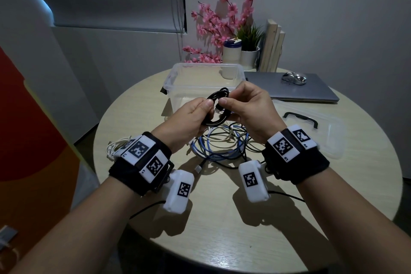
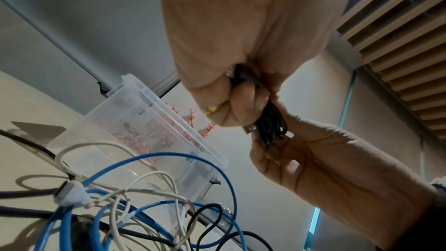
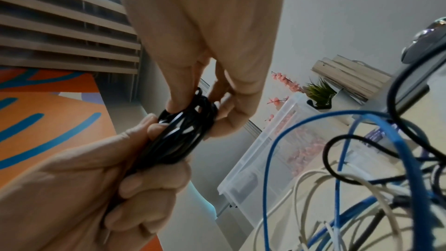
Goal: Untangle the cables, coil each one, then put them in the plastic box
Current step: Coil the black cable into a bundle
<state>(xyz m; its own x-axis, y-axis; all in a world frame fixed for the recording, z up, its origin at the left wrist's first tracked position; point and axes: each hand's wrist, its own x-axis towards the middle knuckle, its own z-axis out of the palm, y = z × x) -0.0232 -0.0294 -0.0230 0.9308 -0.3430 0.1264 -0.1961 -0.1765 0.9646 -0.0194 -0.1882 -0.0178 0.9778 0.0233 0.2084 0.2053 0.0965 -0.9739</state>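
Cable point(image 1: 216, 107) coil is gripped by left hand point(image 1: 189, 115) and pinched by right hand point(image 1: 246, 104); loosening either grip risks unwinding.

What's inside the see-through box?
The clear plastic box looks empty: only the table shows through it. The hands and the black cable coil hide part of its near end.

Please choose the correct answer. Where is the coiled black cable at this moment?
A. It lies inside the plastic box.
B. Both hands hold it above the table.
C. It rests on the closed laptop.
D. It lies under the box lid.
B: the left hand and the right hand both grip the coiled black cable in the air, in front of the plastic box.
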